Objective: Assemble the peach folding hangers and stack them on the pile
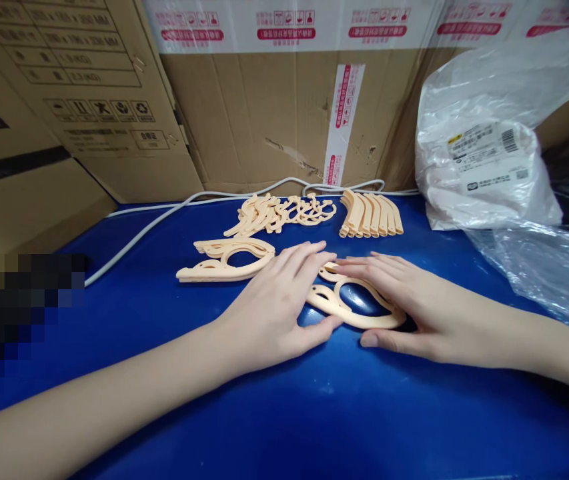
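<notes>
Frame (364, 321) lies on the worktop (324, 413) at six o'clock from the curved strips (371, 213), between loosely spread left hand (281, 300) and right hand (409, 300); uneven pressure from either might skew it.

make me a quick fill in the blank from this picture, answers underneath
1. The left hand and the right hand are at a cream frame on a table coloured ____.
2. The other cream frame lies nearer the ____ hand.
3. In the picture, the neat row of curved pieces lies to the ____ of the jumbled pile.
4. The labelled plastic bag is ____ in colour.

Missing words: blue; left; right; white
</notes>
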The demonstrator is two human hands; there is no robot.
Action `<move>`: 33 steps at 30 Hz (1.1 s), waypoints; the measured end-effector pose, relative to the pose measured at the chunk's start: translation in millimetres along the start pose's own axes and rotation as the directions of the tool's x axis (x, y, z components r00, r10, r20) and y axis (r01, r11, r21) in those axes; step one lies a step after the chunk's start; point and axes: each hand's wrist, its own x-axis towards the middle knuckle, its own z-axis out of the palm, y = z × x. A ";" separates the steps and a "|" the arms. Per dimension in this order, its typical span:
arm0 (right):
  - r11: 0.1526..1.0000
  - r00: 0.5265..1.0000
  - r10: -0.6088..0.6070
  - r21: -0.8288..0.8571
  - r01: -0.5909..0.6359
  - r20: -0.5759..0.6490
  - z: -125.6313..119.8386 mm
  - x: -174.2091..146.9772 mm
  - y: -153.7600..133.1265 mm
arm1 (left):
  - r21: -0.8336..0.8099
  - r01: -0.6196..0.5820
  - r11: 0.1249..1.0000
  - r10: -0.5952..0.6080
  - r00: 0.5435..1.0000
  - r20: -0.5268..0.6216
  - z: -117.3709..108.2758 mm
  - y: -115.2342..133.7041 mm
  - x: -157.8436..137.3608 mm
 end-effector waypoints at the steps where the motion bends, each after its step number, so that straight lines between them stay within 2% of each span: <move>1: 1.000 1.000 -0.016 0.021 0.015 0.012 -0.8 -0.3 -0.6 | -0.003 0.007 1.000 -0.007 1.000 0.013 0.2 0.3 0.2; 4: 0.997 0.999 -0.039 0.062 0.038 0.021 -3.0 -1.0 -1.9 | -0.027 0.026 0.999 -0.024 0.998 0.065 -0.3 1.1 0.7; 8: 0.997 0.998 0.040 0.062 -0.037 -0.041 -3.2 -0.8 -0.3 | -0.049 0.047 0.998 -0.042 0.993 0.114 -2.7 1.9 1.2; 11: 0.997 0.995 0.071 0.012 -0.070 -0.077 -2.9 0.0 1.4 | -0.030 0.034 0.999 -0.030 0.994 0.106 -4.2 1.9 1.6; 15: 1.000 0.997 0.031 0.000 -0.031 -0.073 -3.9 1.3 1.0 | 0.001 0.007 1.000 -0.007 0.992 0.124 -6.8 2.7 3.5; 21: 0.997 0.994 -0.029 0.070 0.036 -0.103 -7.2 -1.2 -3.9 | 0.001 0.012 1.000 -0.012 0.986 0.169 -15.8 10.5 5.9; 25: 0.990 0.970 0.050 0.141 -0.017 -0.237 -12.6 -6.3 -5.8 | -0.014 0.051 0.999 -0.048 0.986 0.163 -36.4 11.5 8.3; 28: 0.985 0.944 0.126 0.152 -0.082 -0.304 -16.3 -7.4 -4.9 | 0.010 0.076 0.997 -0.076 0.989 0.127 -58.9 1.1 8.1; 33: 0.994 0.959 0.095 0.084 -0.075 -0.267 -14.1 -4.2 -0.8 | 0.035 0.254 0.966 -0.257 0.959 0.124 -87.3 -39.6 -5.3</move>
